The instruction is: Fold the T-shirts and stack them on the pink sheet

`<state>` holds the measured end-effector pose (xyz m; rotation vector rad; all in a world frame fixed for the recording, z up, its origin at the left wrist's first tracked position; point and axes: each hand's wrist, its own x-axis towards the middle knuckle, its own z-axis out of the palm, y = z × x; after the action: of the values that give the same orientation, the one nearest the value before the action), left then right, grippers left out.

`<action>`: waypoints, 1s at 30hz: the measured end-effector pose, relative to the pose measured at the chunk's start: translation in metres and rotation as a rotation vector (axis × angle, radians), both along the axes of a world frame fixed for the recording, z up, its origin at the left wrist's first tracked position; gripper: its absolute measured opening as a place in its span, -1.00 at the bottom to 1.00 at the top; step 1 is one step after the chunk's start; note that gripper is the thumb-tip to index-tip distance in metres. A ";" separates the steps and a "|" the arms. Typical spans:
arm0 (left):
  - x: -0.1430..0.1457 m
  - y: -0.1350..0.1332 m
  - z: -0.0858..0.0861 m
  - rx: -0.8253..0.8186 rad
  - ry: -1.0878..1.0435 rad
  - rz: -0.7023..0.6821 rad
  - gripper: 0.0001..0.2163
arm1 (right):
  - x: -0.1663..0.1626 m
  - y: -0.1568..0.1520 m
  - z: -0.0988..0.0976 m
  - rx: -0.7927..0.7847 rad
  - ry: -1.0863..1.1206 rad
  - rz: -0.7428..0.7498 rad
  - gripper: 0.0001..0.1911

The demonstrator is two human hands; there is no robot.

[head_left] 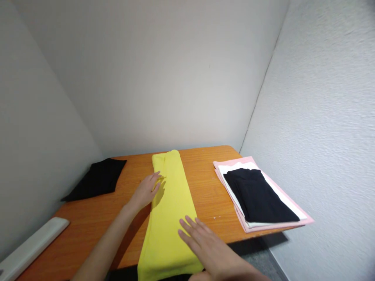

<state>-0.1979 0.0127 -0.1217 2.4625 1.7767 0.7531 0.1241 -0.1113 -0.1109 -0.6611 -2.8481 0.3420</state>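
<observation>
A long strip of folded yellow cloth (172,210), seemingly a garment, runs from the back of the table toward me, its near end hanging past the front edge. At its left edge, toward the far end, is my left hand (147,190), fingers extended and apart, the tips by a small crease in the fabric. My right hand (205,244) is above the near right part of the cloth with its fingers spread. I cannot tell whether that palm touches the fabric. Neither hand grips anything.
On the wooden table (202,168), a folded black cloth (99,179) lies at the back left. A stack at the right has a black folded garment (260,195) over white and pink cloths (246,160). A long white object (35,246) lies front left. Walls enclose the back and sides.
</observation>
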 end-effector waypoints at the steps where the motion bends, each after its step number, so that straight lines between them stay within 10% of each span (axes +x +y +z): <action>1: -0.002 -0.025 -0.001 -0.052 -0.037 -0.029 -0.64 | 0.010 0.002 -0.003 0.011 -0.008 -0.021 0.00; 10: 0.004 -0.182 -0.036 -0.126 0.100 -0.132 -0.42 | 0.028 0.009 -0.037 0.200 0.012 -0.084 -0.16; 19: -0.006 -0.214 -0.036 -0.022 0.354 -0.196 -0.22 | 0.024 0.001 -0.044 0.185 0.029 -0.106 -0.22; 30: 0.000 -0.213 -0.053 0.377 0.407 -0.141 -0.53 | 0.026 -0.004 -0.041 0.280 -0.007 -0.058 -0.32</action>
<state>-0.1983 -0.2000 -0.1743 3.1458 1.6652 0.6632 0.1497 -0.1156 -0.1520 -0.6848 -2.7999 -0.0687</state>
